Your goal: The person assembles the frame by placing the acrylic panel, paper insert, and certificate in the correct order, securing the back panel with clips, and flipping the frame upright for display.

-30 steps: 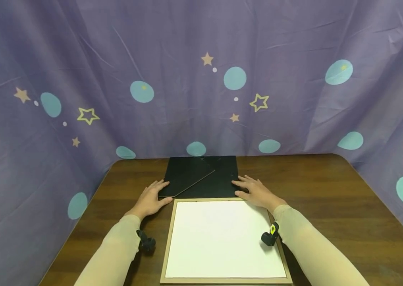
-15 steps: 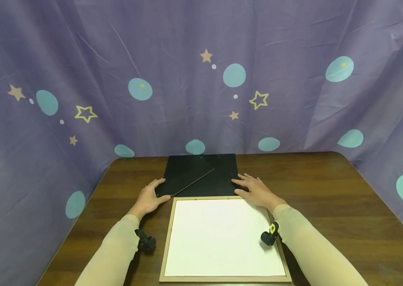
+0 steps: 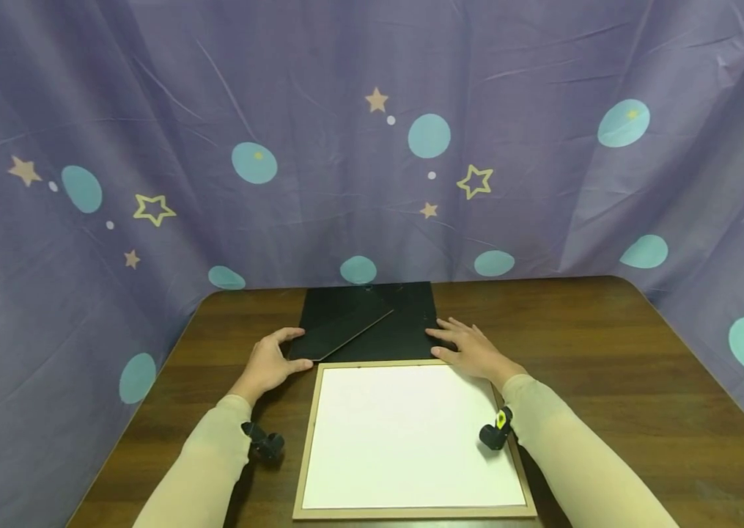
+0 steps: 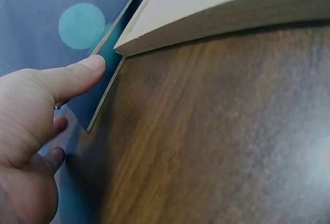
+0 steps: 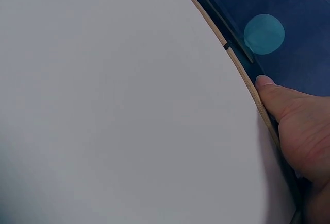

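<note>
A black board (image 3: 372, 341) lies flat at the back of the table, with a thin flap (image 4: 111, 46) standing up from it along a slanted edge. My left hand (image 3: 267, 367) is at the board's left front corner. Its thumb and bent index finger grip the black piece there, the thumb on the flap's edge in the left wrist view. My right hand (image 3: 473, 353) rests with spread, relaxed fingers at the board's right edge; in the right wrist view its thumb lies along the wooden rim. In front is a white panel (image 3: 411, 440) in a pale wooden frame (image 3: 311, 440).
The wooden table (image 3: 609, 381) extends to both sides of the frame. A purple curtain (image 3: 319, 147) with stars and blue ovals hangs right behind the table's back edge. Small black cameras (image 3: 266, 444) sit on both wrists.
My left hand's fingers have drawn in and bent at the board's corner, the spread narrowing toward the thumb. The right hand stays in place. The view has shifted slightly.
</note>
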A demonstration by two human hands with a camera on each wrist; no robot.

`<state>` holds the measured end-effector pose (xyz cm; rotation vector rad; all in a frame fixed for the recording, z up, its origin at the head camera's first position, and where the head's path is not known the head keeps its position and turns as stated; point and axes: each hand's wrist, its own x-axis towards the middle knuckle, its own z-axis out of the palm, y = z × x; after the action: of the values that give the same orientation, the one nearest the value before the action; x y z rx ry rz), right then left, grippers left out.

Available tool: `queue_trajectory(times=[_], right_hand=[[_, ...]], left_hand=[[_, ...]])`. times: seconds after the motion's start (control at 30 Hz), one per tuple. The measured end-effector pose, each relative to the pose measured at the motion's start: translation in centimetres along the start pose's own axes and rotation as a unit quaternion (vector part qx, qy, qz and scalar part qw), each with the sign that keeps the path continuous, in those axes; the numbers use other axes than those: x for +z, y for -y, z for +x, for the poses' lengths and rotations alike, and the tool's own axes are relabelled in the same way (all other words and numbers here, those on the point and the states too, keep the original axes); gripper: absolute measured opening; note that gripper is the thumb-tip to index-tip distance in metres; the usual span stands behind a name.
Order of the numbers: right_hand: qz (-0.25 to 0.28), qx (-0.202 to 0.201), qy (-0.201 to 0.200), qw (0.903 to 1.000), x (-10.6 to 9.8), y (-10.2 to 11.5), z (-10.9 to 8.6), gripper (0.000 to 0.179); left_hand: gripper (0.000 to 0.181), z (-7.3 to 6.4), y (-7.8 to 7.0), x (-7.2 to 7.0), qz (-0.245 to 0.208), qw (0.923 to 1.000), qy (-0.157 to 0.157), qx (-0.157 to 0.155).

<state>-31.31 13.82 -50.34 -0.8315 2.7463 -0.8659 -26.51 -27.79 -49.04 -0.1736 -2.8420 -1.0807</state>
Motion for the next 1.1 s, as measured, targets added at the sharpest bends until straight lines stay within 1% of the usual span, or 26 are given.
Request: queue_trajectory(times=[0.07, 0.2, 0.3, 0.37, 0.5, 0.67, 0.8, 0.93, 1.03, 1.1], right_hand=[[-0.001, 0.001, -0.001, 1.0000, 0.0, 0.0, 0.0, 0.053], [0.003, 0.003, -0.003, 1.0000, 0.0, -0.1, 0.1, 0.055], [0.015, 0.009, -0.004, 0.9998, 0.0, -0.1, 0.1, 0.058], [0.022, 0.010, -0.007, 0.9997, -0.1, -0.1, 0.1, 0.059], [0.026, 0.009, -0.010, 0.9996, -0.2, -0.2, 0.2, 0.059], [0.018, 0.005, -0.013, 0.9997, -0.1, -0.3, 0.3, 0.060], [0.016, 0.001, -0.017, 0.9997, -0.1, -0.3, 0.3, 0.059], [0.020, 0.000, -0.014, 0.9997, -0.1, -0.4, 0.2, 0.057], [0.023, -0.001, -0.011, 0.9997, -0.1, -0.4, 0.0, 0.056], [0.022, -0.004, -0.012, 0.9997, -0.1, -0.4, 0.0, 0.055]], left_hand=[[0.067, -0.1, -0.1, 0.0, -0.003, 1.0000, -0.003, -0.008], [0.069, -0.1, -0.3, 0.1, -0.002, 1.0000, -0.003, -0.007], [0.075, 0.1, -0.5, 0.3, 0.011, 0.9999, 0.013, 0.002], [0.078, 0.2, -0.6, 0.4, 0.019, 0.9994, 0.028, 0.001], [0.079, 0.6, -1.0, 0.3, 0.034, 0.9975, 0.059, -0.020], [0.073, 0.7, -1.5, -0.1, 0.041, 0.9952, 0.075, -0.047], [0.072, 0.4, -1.9, -0.3, 0.019, 0.9950, 0.077, -0.061], [0.073, 0.3, -1.9, 0.0, -0.023, 0.9937, 0.085, -0.069], [0.076, 0.3, -1.9, 0.2, -0.064, 0.9897, 0.097, -0.084], [0.079, 0.3, -2.0, 0.2, -0.101, 0.9849, 0.100, -0.099]])
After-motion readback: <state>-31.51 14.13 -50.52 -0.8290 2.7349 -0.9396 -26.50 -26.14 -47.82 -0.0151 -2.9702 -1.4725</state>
